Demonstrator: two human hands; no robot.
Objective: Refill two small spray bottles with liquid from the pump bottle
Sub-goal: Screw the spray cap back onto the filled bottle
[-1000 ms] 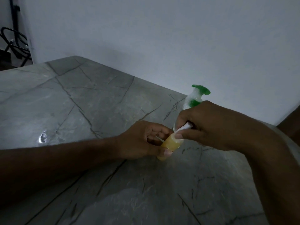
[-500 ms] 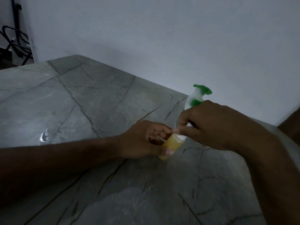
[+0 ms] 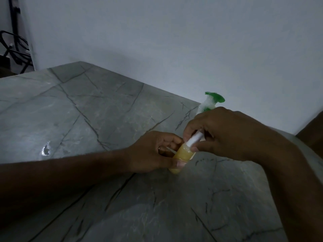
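A small spray bottle (image 3: 183, 153) full of yellow liquid leans to the right above the grey marble table (image 3: 90, 119). My left hand (image 3: 150, 152) grips its body from the left, thumb across the lower part. My right hand (image 3: 225, 133) pinches the bottle's white spray cap (image 3: 194, 139) between thumb and fingers. Behind my right hand stands the pump bottle (image 3: 210, 102), of which only the green pump head and pale neck show. A second small bottle is not visible.
A white wall (image 3: 174, 41) runs close behind the table. The table's left corner lies at the far left, with black metal tubing (image 3: 14, 49) beyond it. A bright glare spot (image 3: 46, 149) shines on the marble.
My right hand has shifted its fingers on the white cap, which now shows more between them. The bottle and my left hand have stayed nearly in place.
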